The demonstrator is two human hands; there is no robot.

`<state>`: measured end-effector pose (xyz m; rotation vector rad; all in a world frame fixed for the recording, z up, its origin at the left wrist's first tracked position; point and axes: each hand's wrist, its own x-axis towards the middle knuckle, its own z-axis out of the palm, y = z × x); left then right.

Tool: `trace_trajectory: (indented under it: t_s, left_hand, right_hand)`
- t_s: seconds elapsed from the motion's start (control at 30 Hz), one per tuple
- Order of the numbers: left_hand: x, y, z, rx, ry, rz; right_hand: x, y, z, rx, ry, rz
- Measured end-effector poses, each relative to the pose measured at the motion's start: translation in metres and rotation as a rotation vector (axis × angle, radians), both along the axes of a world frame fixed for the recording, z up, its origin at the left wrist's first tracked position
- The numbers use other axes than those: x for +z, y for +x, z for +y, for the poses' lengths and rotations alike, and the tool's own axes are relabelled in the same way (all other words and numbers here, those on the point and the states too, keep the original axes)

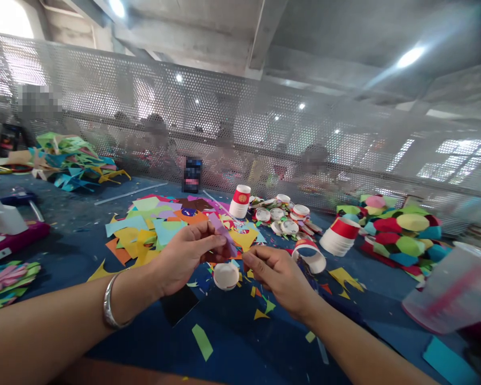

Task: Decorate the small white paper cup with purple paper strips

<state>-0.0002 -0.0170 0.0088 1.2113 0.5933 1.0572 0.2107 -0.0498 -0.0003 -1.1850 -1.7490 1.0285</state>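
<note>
My left hand (186,256), with a silver bangle at the wrist, pinches a small purple strip of paper (223,232) between thumb and fingers. My right hand (278,275) is curled close beside it, fingertips pinched together near the strip's lower end; what it grips is too small to name. Under both hands a small white paper cup (226,275) lies on the blue table (244,331).
Loose coloured paper sheets (160,224) lie behind my hands. Red-and-white paper cups (239,201), a stack of cups (340,236) and cut cup bottoms (280,216) sit further back. Folded colourful paper pieces (401,235) are piled at the right, a clear plastic container (452,294) nearer. A perforated metal screen (264,123) closes the far edge.
</note>
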Motion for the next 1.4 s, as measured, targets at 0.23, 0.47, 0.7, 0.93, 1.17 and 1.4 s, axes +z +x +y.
trace_trajectory:
  t_s: [0.23, 0.47, 0.7, 0.93, 1.17, 1.4]
  left_hand:
    - [-0.0036, -0.0012, 0.0001, -0.031, -0.029, -0.029]
    - [-0.0063, 0.0024, -0.002, -0.035, -0.047, -0.057]
    - [-0.0073, 0.003, -0.0038, -0.038, -0.073, -0.062]
    - [-0.0073, 0.004, -0.0042, -0.05, -0.135, -0.082]
    - [-0.0051, 0.0051, -0.0068, -0.07, -0.166, -0.052]
    - [-0.0077, 0.006, -0.0059, -0.13, -0.227, -0.048]
  right_hand:
    - [-0.001, 0.0011, 0.0001, 0.033, -0.015, 0.041]
    - [0.0013, 0.0028, -0.0001, 0.035, -0.004, 0.049]
    - [0.0004, 0.0039, -0.0015, 0.055, 0.0, 0.054]
    - [-0.0005, 0.0035, 0.0006, 0.053, 0.026, 0.044]
    - [-0.0006, 0.0027, 0.0015, 0.011, 0.034, 0.023]
    - [0.0021, 0.001, -0.0002, 0.015, 0.056, 0.005]
